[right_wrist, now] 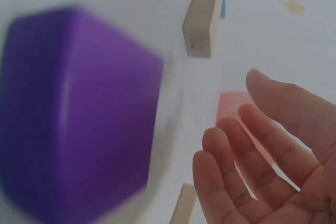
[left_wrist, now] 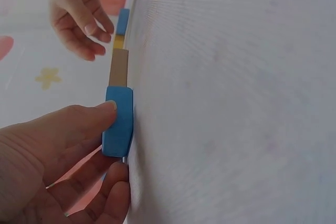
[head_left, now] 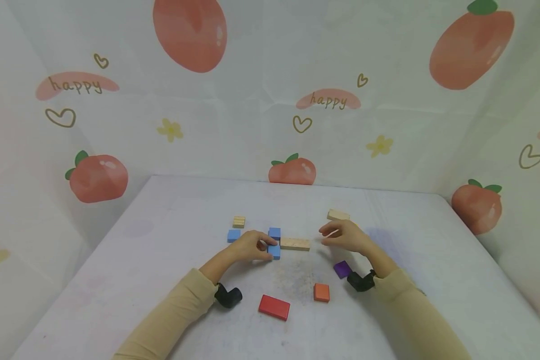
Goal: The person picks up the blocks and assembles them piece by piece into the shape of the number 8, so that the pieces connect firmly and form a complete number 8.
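Observation:
My left hand [head_left: 250,246] pinches a small blue block [head_left: 274,253] on the table between thumb and fingers. In the left wrist view, the thumb lies against that blue block [left_wrist: 119,121]. Just beyond it sits another blue block [head_left: 274,233], and a long wooden block [head_left: 295,244] extends rightward from beside the pair. To the right of this wooden block, my right hand [head_left: 347,237] hovers with relaxed fingers and nothing in them. A purple block [head_left: 342,269] lies below that hand and looms large in the right wrist view.
Left of the blue pair are a third blue block [head_left: 234,236] and a ridged yellow block [head_left: 239,222]. A pale wooden block [head_left: 338,214] lies behind the right hand. Nearer the front are a red block [head_left: 274,307] and an orange block [head_left: 321,292]. A printed cloth backs the table.

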Action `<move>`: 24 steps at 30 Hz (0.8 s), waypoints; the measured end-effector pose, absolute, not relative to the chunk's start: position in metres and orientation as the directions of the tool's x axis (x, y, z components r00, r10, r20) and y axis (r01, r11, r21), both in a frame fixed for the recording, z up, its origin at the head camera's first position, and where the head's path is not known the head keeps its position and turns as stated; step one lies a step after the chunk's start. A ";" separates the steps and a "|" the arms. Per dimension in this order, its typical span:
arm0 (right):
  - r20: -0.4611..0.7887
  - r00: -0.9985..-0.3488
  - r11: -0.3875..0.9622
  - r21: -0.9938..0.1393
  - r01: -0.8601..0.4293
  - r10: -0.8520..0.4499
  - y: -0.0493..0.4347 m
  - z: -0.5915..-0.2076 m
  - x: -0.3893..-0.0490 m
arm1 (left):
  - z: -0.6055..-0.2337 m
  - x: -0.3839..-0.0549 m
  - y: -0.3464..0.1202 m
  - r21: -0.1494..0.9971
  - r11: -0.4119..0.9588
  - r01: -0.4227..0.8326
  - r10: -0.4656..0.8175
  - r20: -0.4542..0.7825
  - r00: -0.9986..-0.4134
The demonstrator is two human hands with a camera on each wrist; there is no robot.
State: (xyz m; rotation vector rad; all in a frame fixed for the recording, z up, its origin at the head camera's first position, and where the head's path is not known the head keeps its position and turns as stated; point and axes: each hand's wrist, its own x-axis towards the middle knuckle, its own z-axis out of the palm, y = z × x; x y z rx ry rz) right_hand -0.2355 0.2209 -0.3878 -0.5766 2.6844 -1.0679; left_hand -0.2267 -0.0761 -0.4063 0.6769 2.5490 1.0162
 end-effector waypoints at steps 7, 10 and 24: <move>-0.040 -0.934 0.690 -0.685 -0.234 -0.356 0.241 -0.383 -0.231 | -0.407 -0.227 -0.077 0.715 0.634 0.294 0.527 -0.122 -0.841; -0.039 -0.947 0.701 -0.682 -0.208 -0.318 0.251 -0.381 -0.229 | -0.408 -0.227 -0.077 0.719 0.626 0.302 0.535 -0.113 -0.837; -0.129 -0.982 0.769 -0.639 -0.026 -0.140 0.299 -0.385 -0.221 | -0.407 -0.224 -0.080 0.739 0.617 0.271 0.507 -0.110 -0.855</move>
